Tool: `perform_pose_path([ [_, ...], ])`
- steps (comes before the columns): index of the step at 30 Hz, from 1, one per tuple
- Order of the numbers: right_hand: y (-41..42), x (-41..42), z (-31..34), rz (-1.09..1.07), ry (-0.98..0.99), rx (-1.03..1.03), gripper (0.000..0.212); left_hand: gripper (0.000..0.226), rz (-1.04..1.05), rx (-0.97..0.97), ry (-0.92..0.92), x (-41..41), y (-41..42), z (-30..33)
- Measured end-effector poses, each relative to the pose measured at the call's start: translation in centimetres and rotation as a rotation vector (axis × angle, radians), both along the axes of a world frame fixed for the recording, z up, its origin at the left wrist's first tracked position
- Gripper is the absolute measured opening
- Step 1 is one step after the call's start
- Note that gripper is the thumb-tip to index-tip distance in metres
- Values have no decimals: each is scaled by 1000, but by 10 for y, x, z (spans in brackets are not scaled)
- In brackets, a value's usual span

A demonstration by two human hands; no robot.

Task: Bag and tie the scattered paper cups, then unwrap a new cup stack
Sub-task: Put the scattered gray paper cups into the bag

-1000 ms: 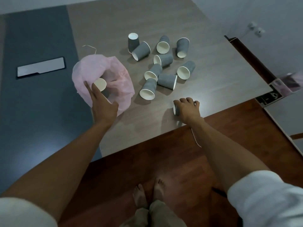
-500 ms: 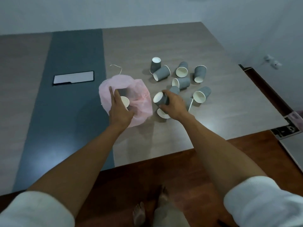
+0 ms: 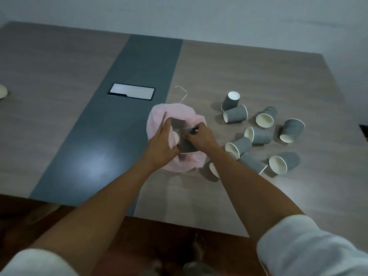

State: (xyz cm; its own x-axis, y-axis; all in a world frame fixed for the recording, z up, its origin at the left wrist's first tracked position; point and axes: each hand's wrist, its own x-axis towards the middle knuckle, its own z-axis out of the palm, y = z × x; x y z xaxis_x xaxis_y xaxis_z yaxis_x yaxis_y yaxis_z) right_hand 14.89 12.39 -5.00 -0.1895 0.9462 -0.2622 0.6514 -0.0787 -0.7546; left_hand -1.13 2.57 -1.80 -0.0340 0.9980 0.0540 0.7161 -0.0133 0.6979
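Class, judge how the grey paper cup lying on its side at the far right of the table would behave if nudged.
The cup would probably roll in a curve, since it lies on its side and tapers. It looks light, likely sliding easily on the smooth table.

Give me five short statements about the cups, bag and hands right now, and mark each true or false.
1. The right hand holds a grey cup over the pink bag. True.
2. Every cup is bagged. False: many loose cups lie on the table.
3. The bag is tied shut. False: it is open.
4. The left hand is at the bag's mouth. True.
5. The loose cups are stacked neatly. False: scattered, mostly on their sides.
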Motion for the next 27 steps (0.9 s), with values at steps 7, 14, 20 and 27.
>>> perform_pose_path([
  [7, 21, 4, -14, 24, -105, -16, 33, 79, 77, 26, 199, 6, 16, 2],
  [14, 25, 56, 12, 483, -634, -124, 67, 65, 136, 36, 234, 12, 30, 9],
  [20, -7, 72, -9, 621, -905, -52, 51, 47, 240, 79, 315, 11, 32, 14],
  [27, 26, 57, 43, 502, -709, 130, 33, 51, 174, 15, 369, -11, 31, 19],
])
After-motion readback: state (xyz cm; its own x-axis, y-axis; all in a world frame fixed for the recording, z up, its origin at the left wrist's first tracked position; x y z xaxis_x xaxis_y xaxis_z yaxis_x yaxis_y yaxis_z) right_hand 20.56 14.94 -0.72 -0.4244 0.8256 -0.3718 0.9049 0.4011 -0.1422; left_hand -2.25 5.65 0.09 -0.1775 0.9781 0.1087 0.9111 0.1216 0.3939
